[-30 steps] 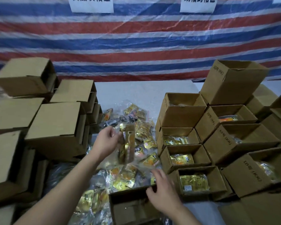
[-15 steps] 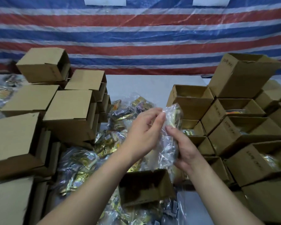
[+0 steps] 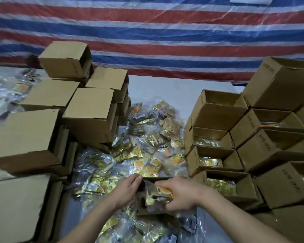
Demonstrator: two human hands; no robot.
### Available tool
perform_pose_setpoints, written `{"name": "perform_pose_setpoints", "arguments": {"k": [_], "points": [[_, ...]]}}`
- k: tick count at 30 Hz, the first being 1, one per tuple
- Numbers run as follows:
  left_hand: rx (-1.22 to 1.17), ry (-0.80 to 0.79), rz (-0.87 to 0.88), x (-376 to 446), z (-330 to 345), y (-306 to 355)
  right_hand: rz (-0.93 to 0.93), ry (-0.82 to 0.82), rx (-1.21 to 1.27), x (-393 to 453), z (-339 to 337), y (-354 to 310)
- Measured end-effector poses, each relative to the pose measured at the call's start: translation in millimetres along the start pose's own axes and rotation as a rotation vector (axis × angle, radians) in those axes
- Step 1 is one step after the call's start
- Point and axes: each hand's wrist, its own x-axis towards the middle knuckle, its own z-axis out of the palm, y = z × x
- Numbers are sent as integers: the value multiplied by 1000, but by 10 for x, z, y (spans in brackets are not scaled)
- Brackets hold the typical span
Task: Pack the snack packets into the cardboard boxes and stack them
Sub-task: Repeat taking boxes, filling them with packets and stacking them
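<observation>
- While our left hand (image 3: 125, 191) pinches the near cardboard box's (image 3: 154, 179) rim, our right hand (image 3: 182, 197), fingers curled, pushes a snack packet (image 3: 159, 194) inside: packing is underway.
- Next, we judge, release it, then fetch another from the loose pile (image 3: 147, 142) mid-table.
- Right-edge open boxes (image 3: 216, 160) hold gold packets; left-edge boxes (image 3: 88, 111) lie sideways, contents hidden.

1. Left hand (image 3: 125, 191) bare; no glove, ring or watch shows
2. Right hand (image 3: 180, 196) likewise bare
3. Both forearms uncovered to the frame's lower edge; no sleeve visible
</observation>
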Motion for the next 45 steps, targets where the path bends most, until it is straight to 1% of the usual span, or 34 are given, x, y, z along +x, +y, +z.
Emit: {"name": "perform_pose_setpoints", "arguments": {"k": [2, 4, 8, 11, 12, 15, 18, 20, 23, 25, 27, 29, 32, 34, 36, 38, 40, 43, 45], "points": [[-8, -38, 24, 19, 5, 13, 42, -114, -27, 130, -6, -4], [-15, -36, 43, 15, 35, 31, 80, -188, -76, 293, 12, -6], [-13, 30, 55, 27, 80, 36, 146, -216, -167, 609, 296, -9], [10, 20, 75, 8, 133, 33, 227, -272, -187, 730, 593, 18], [15, 19, 79, -3, 148, 30, 240, -269, -166, 734, 631, 22], [-1, 43, 73, -16, 166, 1, 250, -210, 1, 633, 545, 44], [4, 46, 73, -9, 167, -2, 244, -182, 42, 529, 403, 131], [14, 44, 66, -7, 168, -2, 272, -245, 107, 515, 400, 132], [33, 29, 73, -20, 180, -10, 428, -421, 250, 604, 564, 91], [53, 16, 89, -39, 193, -3, 434, -465, 254, 649, 660, 58], [47, 23, 98, -48, 194, 11, 427, -420, 259, 632, 672, 19], [21, 10, 84, -28, 168, 30, 411, -331, 281, 531, 565, -7], [79, -36, 68, 90, 87, 117, 277, -176, 430, 254, 300, 35], [106, 3, 81, 259, 57, 275, 207, -36, 549, 5, 129, 88], [159, 104, 119, 520, 94, 544, 182, 157, 654, -203, 22, 180], [296, 168, 177, 877, 251, 837, 224, 380, 705, -335, -3, 314], [494, 113, 206, 1245, 487, 1100, 299, 536, 743, -409, 6, 430], [824, -58, 196, 1701, 856, 1251, 356, 617, 796, -453, 60, 549], [930, -117, 145, 1925, 1042, 1207, 363, 637, 826, -463, 82, 617]]}}
